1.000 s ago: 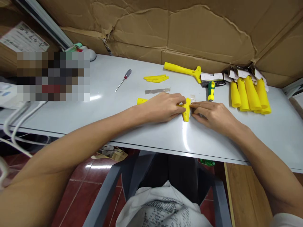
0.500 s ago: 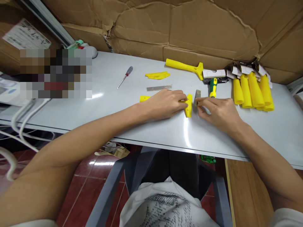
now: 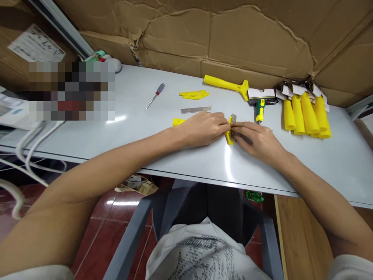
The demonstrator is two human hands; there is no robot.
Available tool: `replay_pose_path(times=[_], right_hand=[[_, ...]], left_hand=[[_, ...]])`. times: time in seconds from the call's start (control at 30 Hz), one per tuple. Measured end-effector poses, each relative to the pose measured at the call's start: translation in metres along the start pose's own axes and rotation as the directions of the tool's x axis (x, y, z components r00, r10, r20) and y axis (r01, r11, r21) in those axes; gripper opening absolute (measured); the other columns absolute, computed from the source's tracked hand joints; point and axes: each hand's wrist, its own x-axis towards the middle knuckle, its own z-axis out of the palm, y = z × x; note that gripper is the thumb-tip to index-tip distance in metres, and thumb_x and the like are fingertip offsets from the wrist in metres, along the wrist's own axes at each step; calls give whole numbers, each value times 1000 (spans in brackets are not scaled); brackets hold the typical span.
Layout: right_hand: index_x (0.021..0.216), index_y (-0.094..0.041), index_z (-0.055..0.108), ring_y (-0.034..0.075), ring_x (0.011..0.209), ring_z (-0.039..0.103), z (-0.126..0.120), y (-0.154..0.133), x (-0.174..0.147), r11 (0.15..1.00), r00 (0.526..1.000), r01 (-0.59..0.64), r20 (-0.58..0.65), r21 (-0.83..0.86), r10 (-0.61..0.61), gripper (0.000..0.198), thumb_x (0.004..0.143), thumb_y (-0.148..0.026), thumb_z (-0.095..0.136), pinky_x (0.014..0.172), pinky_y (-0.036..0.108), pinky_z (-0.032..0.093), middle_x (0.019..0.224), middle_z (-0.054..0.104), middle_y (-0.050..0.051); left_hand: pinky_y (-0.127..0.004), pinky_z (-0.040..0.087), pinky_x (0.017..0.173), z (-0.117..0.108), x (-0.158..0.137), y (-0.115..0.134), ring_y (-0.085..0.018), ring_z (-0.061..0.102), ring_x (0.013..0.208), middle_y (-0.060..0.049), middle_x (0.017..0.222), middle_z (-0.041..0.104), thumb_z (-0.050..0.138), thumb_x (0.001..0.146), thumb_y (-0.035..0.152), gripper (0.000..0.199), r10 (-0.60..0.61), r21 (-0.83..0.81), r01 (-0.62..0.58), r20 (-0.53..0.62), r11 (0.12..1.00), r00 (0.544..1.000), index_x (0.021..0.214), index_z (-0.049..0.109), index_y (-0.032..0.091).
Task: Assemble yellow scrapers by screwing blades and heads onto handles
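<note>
My left hand [image 3: 204,128] is closed around a yellow plastic scraper [image 3: 178,122] lying on the table. Its handle end sticks out left of the wrist, and its wide head shows past my fingertips. In a pinch, my right hand [image 3: 259,138] holds a short metal blade [image 3: 234,117] against the scraper's head. My fingers cover much of the blade. Just beyond my left hand lies a longer flat metal strip [image 3: 196,109]. Several thin yellow plastic pieces [image 3: 194,94] rest behind it.
A screwdriver [image 3: 155,96] lies to the left. Farther back are another yellow scraper [image 3: 224,82] and a green-and-yellow screwdriver [image 3: 260,111] by a black-and-white pack [image 3: 261,93]. Several scrapers with yellow handles [image 3: 309,116] are piled at right. Cardboard [image 3: 175,39] stands along the back edge.
My right hand has moved left with the metal blade, bringing it from beside the scraper's head up against it. My left hand stays on the scraper.
</note>
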Motion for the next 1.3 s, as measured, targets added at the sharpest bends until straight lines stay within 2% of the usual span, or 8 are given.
replay_pose_path(times=[0.17, 0.27, 0.53, 0.67, 0.8, 0.93, 1.1, 1.3], right_hand=[[123, -8, 85, 36, 138, 74, 6, 12, 0, 1000, 1000, 17, -1, 17, -17, 34, 109, -21, 57, 117, 51, 66, 145, 74, 22], [129, -11, 84, 35, 145, 69, 6, 16, -1, 999, 1000, 19, 24, 46, -20, 35, 110, -22, 57, 122, 51, 64, 148, 73, 21], [132, -12, 83, 32, 145, 70, -1, 11, -1, 998, 998, 10, 66, 55, -14, 35, 110, -20, 57, 122, 46, 64, 150, 72, 18], [141, -15, 79, 36, 149, 66, -3, 12, -1, 996, 990, -84, 118, 21, 81, 40, 109, -23, 57, 120, 55, 64, 156, 67, 20], [148, -18, 75, 38, 154, 61, -5, 12, 0, 992, 980, -117, 169, 44, 108, 44, 110, -23, 55, 124, 59, 60, 162, 62, 21], [149, -19, 74, 38, 151, 65, -8, 9, 1, 985, 970, -160, 193, 59, 147, 44, 110, -33, 58, 119, 60, 63, 160, 65, 18], [144, -19, 77, 37, 144, 70, -9, 7, 1, 981, 970, -179, 178, 75, 164, 49, 104, -47, 71, 122, 58, 61, 157, 69, 14], [135, -17, 81, 33, 131, 78, -9, 6, 2, 983, 979, -167, 130, 74, 157, 38, 104, -33, 65, 115, 54, 66, 145, 77, 10]], left_hand=[[-33, 48, 75, 4, 0, -4, -21, 73, 104, -7, 110, 84, 50, 114, 21, 27, 35, -34, -37, -54, 999, 998, 106, 75, 17], [-34, 46, 72, 5, 1, -6, -20, 73, 101, -4, 106, 85, 52, 113, 21, 26, 38, -40, -41, -66, 998, 997, 103, 75, 18], [-35, 43, 69, 5, 2, -6, -20, 74, 100, -4, 99, 83, 52, 114, 21, 23, 29, -15, -30, -46, 999, 999, 106, 74, 17], [-36, 42, 66, 2, 1, -6, -20, 74, 98, -3, 98, 83, 54, 113, 22, 22, 18, 9, -17, -35, 1000, 999, 104, 73, 17], [-36, 43, 66, 2, 0, -6, -19, 74, 97, -3, 97, 83, 57, 112, 22, 21, 32, 18, -32, -47, 999, 998, 100, 73, 17], [-36, 45, 66, 2, 0, -6, -19, 74, 99, -2, 100, 83, 55, 112, 21, 21, 34, 14, -33, -69, 999, 997, 101, 73, 18], [-38, 42, 62, 3, 0, -6, -19, 74, 97, -1, 98, 82, 54, 112, 20, 22, 39, 23, -37, -85, 999, 996, 101, 72, 18], [-37, 41, 63, 3, -1, -5, -19, 73, 95, -2, 98, 83, 53, 112, 19, 22, 52, 28, -49, -92, 998, 994, 99, 71, 19]])
